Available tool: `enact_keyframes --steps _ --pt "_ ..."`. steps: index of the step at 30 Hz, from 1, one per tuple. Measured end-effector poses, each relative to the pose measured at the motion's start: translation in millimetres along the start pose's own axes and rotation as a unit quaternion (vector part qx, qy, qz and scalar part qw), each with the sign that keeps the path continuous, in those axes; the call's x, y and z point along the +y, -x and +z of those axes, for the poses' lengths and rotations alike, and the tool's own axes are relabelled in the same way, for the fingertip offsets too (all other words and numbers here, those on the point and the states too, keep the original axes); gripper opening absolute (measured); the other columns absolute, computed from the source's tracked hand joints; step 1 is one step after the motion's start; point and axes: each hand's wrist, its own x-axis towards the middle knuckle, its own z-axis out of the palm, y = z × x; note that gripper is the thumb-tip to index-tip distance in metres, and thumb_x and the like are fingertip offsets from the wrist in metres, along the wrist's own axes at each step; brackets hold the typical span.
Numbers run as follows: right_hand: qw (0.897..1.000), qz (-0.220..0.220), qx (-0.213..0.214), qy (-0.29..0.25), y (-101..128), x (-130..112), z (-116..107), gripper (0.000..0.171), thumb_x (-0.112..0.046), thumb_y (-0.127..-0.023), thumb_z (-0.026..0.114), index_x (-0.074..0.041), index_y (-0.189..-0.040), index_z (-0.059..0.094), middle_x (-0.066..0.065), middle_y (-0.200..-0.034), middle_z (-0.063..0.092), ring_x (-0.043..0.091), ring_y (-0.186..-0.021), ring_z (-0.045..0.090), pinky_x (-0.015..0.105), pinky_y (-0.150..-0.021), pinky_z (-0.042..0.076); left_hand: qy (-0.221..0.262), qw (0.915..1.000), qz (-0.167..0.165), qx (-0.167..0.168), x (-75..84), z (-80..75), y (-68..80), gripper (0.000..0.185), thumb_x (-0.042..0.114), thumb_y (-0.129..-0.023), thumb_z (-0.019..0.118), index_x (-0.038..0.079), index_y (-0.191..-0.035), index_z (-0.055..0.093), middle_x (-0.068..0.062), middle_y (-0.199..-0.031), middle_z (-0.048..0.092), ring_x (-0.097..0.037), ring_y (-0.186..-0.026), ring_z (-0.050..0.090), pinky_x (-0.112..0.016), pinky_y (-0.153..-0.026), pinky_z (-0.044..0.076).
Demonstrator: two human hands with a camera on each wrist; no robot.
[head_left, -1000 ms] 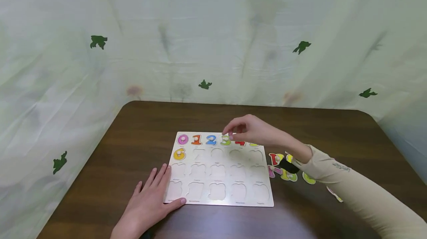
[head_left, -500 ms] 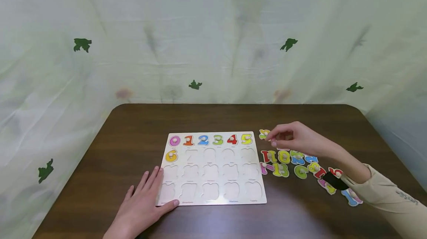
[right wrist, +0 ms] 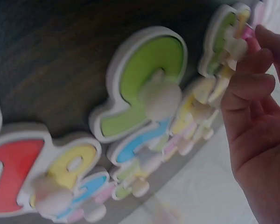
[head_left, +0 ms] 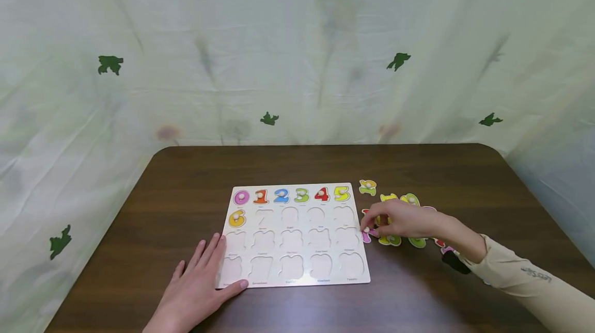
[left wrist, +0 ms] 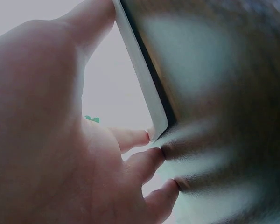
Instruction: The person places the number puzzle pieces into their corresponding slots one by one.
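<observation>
2 hands: left [head_left: 197,286] flat, steadying board [head_left: 297,271]; right [head_left: 402,221] seemingly pinching pink piece's [head_left: 367,235] knob.

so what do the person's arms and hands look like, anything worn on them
Both hands are bare: no gloves, no rings visible. The right hand comes out of a long beige sleeve with a small line of dark lettering on the forearm, and a black strap sits at the wrist just ahead of the cuff. The left hand shows no sleeve in the head view; its wrist leaves the picture.
</observation>
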Motion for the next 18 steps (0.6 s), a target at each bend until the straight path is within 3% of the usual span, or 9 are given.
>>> enact_keyframes --steps 7,18 --pt "1.000 0.001 0.023 0.007 -4.1 0.8 8.2 0.025 0.002 -0.087 0.069 -0.022 -0.093 0.068 -0.009 -0.077 0.060 0.008 -0.072 0.056 0.023 -0.064 0.049 0.001 1.0000 0.000 0.004 0.6 -0.7 0.7 0.115 0.085 -0.076 0.049 0.004 -0.155 0.027 -0.016 -0.161 0.022 -0.042 -0.145 0.018 -0.073 -0.103 0.019" --pt "0.999 0.019 0.030 -0.002 -9.0 -8.8 -0.9 0.020 -0.003 -0.089 0.069 -0.022 -0.095 0.067 -0.010 -0.076 0.058 0.009 -0.070 0.055 0.025 -0.061 0.048 0.003 1.0000 -0.006 0.000 0.7 -1.7 0.9 0.115 0.086 -0.076 0.048 0.006 -0.156 0.026 -0.015 -0.161 0.022 -0.041 -0.145 0.018 -0.074 -0.103 0.019"
